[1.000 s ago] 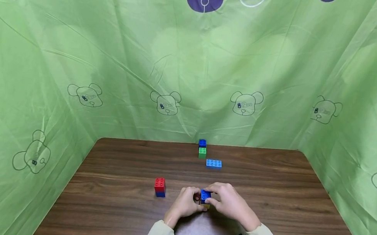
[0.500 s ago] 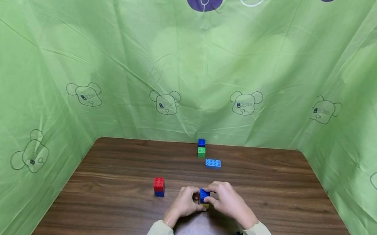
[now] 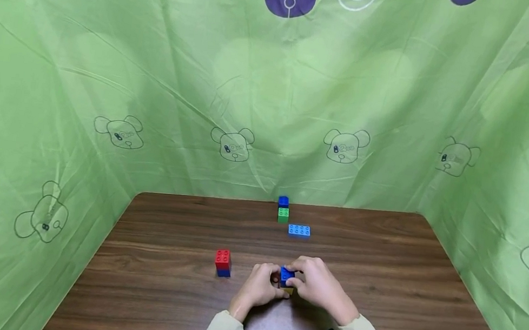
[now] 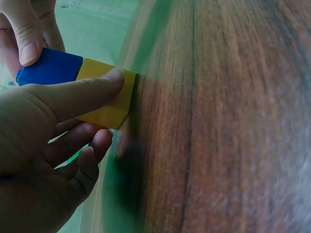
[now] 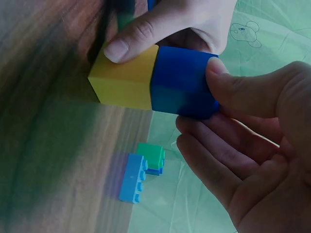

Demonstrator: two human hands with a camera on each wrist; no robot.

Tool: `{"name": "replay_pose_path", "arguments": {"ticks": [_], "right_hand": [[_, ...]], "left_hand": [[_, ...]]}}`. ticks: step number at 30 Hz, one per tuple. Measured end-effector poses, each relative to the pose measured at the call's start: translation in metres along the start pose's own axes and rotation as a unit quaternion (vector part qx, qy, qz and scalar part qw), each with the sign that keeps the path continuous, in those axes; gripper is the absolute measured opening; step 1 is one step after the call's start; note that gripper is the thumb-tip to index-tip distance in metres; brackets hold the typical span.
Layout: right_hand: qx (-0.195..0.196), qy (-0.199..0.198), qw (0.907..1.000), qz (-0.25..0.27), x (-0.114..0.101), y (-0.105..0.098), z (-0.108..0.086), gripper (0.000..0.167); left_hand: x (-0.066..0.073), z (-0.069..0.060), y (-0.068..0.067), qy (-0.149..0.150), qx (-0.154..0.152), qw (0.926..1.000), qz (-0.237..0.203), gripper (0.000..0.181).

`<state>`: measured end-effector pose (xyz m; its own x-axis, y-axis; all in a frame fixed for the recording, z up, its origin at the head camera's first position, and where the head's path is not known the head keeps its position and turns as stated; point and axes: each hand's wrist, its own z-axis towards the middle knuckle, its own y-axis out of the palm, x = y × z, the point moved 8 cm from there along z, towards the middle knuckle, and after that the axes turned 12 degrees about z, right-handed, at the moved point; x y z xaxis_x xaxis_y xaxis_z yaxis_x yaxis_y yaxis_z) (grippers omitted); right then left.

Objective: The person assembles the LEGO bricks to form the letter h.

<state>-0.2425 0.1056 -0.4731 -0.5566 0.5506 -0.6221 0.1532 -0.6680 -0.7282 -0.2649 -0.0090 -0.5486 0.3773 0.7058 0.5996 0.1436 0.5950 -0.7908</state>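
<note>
A dark blue block point(image 5: 182, 80) sits on top of a yellow block point(image 5: 127, 80), the two faces flush in both wrist views. My left hand point(image 3: 259, 285) grips the yellow block low down, its thumb across the near face. With thumb and fingers, my right hand point(image 3: 321, 286) pinches the dark blue block from the other side. The yellow block stands on the table. In the head view the fingers hide much of this pair; the studs of the dark blue block show on top.
Left of my hands stands a red block point(image 3: 223, 259) on a dark blue block point(image 3: 224, 273). Farther back lie a light blue block point(image 3: 299, 231), a green block point(image 3: 283, 215) and another blue block point(image 3: 283, 202). Green cloth point(image 3: 282, 91) rises around the table point(image 3: 178, 231).
Both hands keep their hold on the yellow and dark blue blocks, almost in the same place. The right forearm has shifted slightly to the left; the head view sways a little.
</note>
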Motion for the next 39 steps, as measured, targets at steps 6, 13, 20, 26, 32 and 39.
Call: {"name": "replay_pose_path", "arguments": {"ticks": [6, 13, 20, 26, 32, 39], "right_hand": [[0.034, 0.022, 0.9992, -0.004, 0.003, 0.002, -0.004, 0.021], [0.035, 0.026, 0.999, 0.001, 0.003, 0.003, -0.005, 0.02], [0.027, 0.005, 0.9988, 0.04, 0.005, 0.005, -0.008, 0.023], [0.018, -0.018, 0.9987, 0.044, 0.006, 0.006, -0.011, 0.024], [0.0, -0.005, 0.998, 0.063, 0.009, 0.01, -0.011, 0.025], [-0.008, 0.003, 0.9972, 0.075, 0.008, 0.008, -0.007, 0.024]], "left_hand": [[0.0, -0.002, 0.001, -0.006, 0.0, 1.0, -0.002, 0.026], [-0.001, -0.003, 0.001, -0.007, -0.004, 1.0, 0.003, 0.027], [0.0, -0.003, 0.002, -0.004, -0.004, 1.0, 0.007, 0.027], [0.006, -0.004, 0.002, 0.018, 0.003, 0.9992, 0.036, 0.026], [0.008, -0.008, 0.001, 0.037, 0.019, 0.9983, 0.04, 0.025], [0.01, -0.007, -0.005, 0.028, -0.009, 0.9989, 0.038, 0.026]]}}
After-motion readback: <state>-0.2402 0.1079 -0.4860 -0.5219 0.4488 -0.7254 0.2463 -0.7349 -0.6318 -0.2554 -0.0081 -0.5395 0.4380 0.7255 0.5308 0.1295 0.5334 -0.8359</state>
